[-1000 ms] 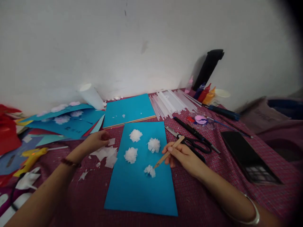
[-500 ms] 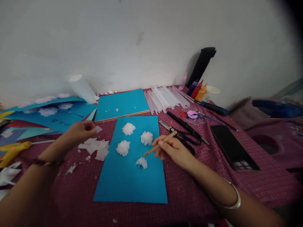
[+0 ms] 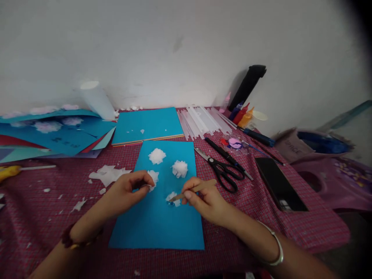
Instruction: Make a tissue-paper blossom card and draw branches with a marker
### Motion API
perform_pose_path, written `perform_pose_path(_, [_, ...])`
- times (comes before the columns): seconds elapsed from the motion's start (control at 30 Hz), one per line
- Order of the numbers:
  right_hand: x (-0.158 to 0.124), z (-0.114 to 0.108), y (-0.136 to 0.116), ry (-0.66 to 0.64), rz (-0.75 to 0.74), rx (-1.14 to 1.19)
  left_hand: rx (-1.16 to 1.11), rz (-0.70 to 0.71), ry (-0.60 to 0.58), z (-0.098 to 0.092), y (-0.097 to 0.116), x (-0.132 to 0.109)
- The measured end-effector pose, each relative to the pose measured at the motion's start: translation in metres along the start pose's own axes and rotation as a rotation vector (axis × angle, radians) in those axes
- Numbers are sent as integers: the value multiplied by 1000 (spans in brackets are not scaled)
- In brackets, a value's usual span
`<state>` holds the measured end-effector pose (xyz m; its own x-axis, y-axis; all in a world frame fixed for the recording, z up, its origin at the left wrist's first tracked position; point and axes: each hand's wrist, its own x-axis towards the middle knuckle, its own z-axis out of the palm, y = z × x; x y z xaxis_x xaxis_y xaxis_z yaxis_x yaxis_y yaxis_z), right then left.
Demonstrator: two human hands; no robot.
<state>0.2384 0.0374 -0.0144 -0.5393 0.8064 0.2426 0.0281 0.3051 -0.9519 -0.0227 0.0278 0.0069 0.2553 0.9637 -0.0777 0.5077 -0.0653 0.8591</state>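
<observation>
Between the thumb and fingers of my right hand point(image 3: 206, 199) is a wooden craft stick point(image 3: 200, 186). Its lower tip touches a small, partly formed tuft of white tissue paper point(image 3: 174, 198) on the blue sheet point(image 3: 157, 228), beside a glossy spot. My left hand point(image 3: 130, 190) hovers over the sheet's left side, pinching a small piece of white tissue paper point(image 3: 150, 187). Behind its fingertips a white tissue puff point(image 3: 154, 178) is partly hidden. Two fuller tissue puffs sit higher up, one at the top point(image 3: 157, 155) and one at the right point(image 3: 179, 169).
Loose tissue paper point(image 3: 107, 175) lies left of the sheet. To the right are black-handled scissors point(image 3: 222, 170), a black pen point(image 3: 222, 151) and a phone point(image 3: 279, 184). Behind are stacked blue sheets point(image 3: 148, 124), white glue sticks point(image 3: 203, 120) and paint bottles point(image 3: 241, 114). A yellow glue gun point(image 3: 10, 172) rests far left.
My left hand has moved right from the loose tissue pile to above the blue sheet, carrying a tissue piece. The craft stick has tilted flatter, its tip lower on the small tuft.
</observation>
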Motion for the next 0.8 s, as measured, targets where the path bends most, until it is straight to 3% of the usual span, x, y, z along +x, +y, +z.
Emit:
perform_pose_path(0.2, [14,0,8,131,206,257,-82,55,19,-1,2,-3])
perform_pose_path(0.33, [17,-6,5,151,240,289,-84,82,41,-1,3,-6])
perform_pose_path(0.57, [27,-7,-5,-17,255,266,22,-94,16,2,-4,-10])
perform_pose_path(0.67, [31,-1,-6,-73,236,207,53,-120,110,7,-8,-12])
perform_pose_path(0.8, [28,6,-7,-155,106,-81,233,-52,222,18,-10,-15])
